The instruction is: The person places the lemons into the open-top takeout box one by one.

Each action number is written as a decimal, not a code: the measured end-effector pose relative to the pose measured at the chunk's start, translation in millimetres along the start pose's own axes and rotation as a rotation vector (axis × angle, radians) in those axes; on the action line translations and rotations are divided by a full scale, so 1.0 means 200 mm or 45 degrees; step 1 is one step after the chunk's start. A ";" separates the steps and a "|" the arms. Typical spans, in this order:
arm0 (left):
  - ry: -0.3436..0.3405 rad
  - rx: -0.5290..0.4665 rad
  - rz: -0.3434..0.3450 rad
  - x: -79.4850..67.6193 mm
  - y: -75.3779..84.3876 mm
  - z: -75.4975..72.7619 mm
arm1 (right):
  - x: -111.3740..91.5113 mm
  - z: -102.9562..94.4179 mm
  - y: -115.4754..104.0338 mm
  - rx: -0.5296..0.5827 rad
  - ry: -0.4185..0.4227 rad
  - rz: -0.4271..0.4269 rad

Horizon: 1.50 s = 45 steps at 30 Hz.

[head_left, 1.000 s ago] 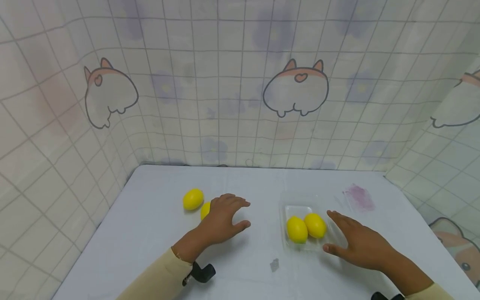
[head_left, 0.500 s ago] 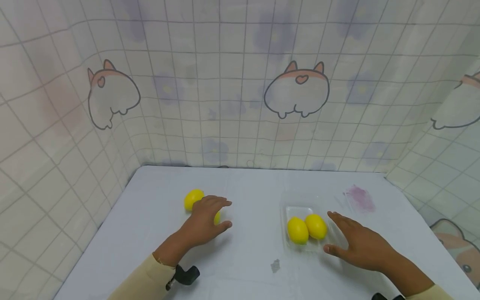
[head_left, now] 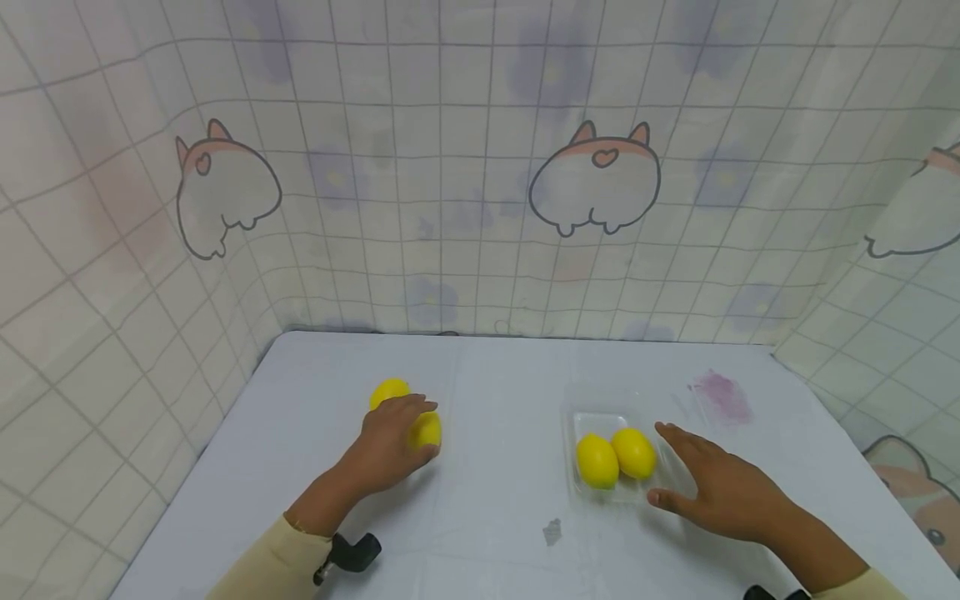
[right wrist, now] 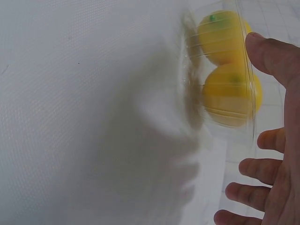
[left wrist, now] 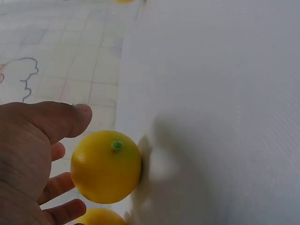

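My left hand (head_left: 387, 443) reaches around a yellow lemon (head_left: 426, 431) on the left of the table. In the left wrist view, the thumb stands just off that lemon (left wrist: 107, 167), which shows a green stem end, while the fingers lie behind it. A second lemon (head_left: 389, 391) sits just beyond, partly hidden by the hand. To the right, a clear plastic container (head_left: 600, 418) holds two lemons, one on the left (head_left: 597, 462) and one on the right (head_left: 634, 453). My right hand (head_left: 723, 487) hovers beside the container's right side, its fingers extended and holding nothing.
A white cloth covers the table (head_left: 495, 467). Sheets printed with a grid and cartoon animals (head_left: 594, 179) hang along the back and sides. A pink stain (head_left: 722, 397) marks the back right, and a small grey patch (head_left: 552, 532) lies near the front.
My left hand has moved left and lowered around the nearer lemon, its thumb and fingers coming to either side. The right hand and the container have stayed in place.
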<state>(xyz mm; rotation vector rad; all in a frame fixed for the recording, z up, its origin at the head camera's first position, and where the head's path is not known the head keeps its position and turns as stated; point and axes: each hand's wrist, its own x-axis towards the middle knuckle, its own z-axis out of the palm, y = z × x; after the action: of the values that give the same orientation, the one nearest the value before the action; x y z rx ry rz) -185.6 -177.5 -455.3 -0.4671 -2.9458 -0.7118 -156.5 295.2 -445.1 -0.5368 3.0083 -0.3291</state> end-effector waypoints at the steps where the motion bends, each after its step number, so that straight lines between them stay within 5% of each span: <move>1: -0.001 -0.003 -0.002 0.00 -0.01 0.00 | 0.00 0.00 0.00 0.001 0.004 -0.001; 19: -0.029 -0.055 0.023 0.00 -0.07 0.02 | -0.01 0.01 0.00 0.026 -0.010 0.002; 35: -0.092 -0.190 -0.114 0.03 -0.06 0.03 | -0.02 0.01 -0.01 0.031 -0.044 0.010; 45: -0.045 -0.249 -0.119 0.08 -0.04 0.08 | -0.02 0.01 -0.01 0.033 -0.051 0.031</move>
<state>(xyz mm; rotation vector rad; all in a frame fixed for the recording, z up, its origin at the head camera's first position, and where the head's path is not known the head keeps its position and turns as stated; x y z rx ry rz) -202.3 -172.2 -470.9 -0.3601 -2.9613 -1.0191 -152.8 294.4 -447.3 -0.4984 2.9653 -0.3509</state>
